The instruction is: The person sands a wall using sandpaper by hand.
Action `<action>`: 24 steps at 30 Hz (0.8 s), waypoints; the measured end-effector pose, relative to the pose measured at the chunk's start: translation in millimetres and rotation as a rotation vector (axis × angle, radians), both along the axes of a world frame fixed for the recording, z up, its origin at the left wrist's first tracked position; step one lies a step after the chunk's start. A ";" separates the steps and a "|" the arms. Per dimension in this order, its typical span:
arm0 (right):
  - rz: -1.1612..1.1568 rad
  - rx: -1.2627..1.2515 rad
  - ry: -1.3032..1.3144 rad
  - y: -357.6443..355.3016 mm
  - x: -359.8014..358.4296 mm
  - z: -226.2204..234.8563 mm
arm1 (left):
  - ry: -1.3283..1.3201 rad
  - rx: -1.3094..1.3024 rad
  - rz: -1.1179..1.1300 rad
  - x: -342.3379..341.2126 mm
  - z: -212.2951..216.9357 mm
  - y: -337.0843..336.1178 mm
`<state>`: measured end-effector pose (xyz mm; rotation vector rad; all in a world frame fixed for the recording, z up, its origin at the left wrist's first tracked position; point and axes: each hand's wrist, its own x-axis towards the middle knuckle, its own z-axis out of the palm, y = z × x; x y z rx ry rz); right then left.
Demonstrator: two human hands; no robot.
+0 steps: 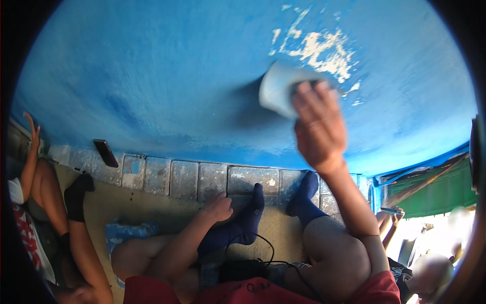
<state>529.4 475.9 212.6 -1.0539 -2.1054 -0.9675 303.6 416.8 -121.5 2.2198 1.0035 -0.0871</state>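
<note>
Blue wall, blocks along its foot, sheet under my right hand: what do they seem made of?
Blue wall: mostly matte-looking paint, chipped to a pale layer; what's beneath is unclear. Blocks: likely concrete, grey, rough, paint-spotted. Curled sheet: perhaps paper; motion blur hides its finish.

Broad painted wall [217,66]: mottled blue, irregular cream-white patches [326,50] | thin flat sheet [276,91]: pale grey-white | rectangular paving blocks [253,178]: blotched grey | fabric socks [305,200]: dark blue | fabric shirt [228,294]: red | slim rectangular phone [105,153]: black
</note>
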 end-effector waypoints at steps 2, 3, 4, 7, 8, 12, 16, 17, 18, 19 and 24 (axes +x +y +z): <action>0.025 -0.164 -0.095 -5.7 -1.8 -23.4 | 0.013 -0.013 -0.026 -0.5 -1.5 4.8; 0.032 -0.097 -0.068 -3.5 2.7 -21.1 | 0.042 -0.034 -0.044 0.3 -2.5 7.5; 0.036 -0.039 -0.044 -3.5 11.0 -17.8 | 0.031 -0.038 -0.049 7.8 3.2 13.5; 0.010 0.007 0.041 -4.1 10.1 14.9 | 0.144 -0.136 -0.050 3.4 15.1 15.8; 0.044 -0.043 0.055 -4.0 7.0 9.0 | 0.084 -0.075 -0.056 2.0 14.7 16.3; 0.115 -0.213 -0.075 -1.7 8.8 -12.7 | -0.036 0.019 -0.010 1.4 6.4 16.2; -0.006 0.055 0.027 -2.3 14.4 20.3 | -0.046 0.008 0.021 -1.5 -2.4 14.8; 0.038 -0.004 0.002 -1.3 15.1 10.0 | -0.052 0.017 0.005 -5.6 -5.4 13.6; 0.081 -0.063 -0.023 -0.4 14.8 -5.3 | -0.059 0.027 -0.011 -9.4 -8.3 12.5; 0.092 -0.152 -0.093 -3.7 14.2 -13.3 | -0.063 0.030 -0.021 -7.3 -7.0 12.9; 0.040 0.049 0.005 1.2 25.6 15.9 | -0.105 0.044 0.017 -0.9 1.9 10.4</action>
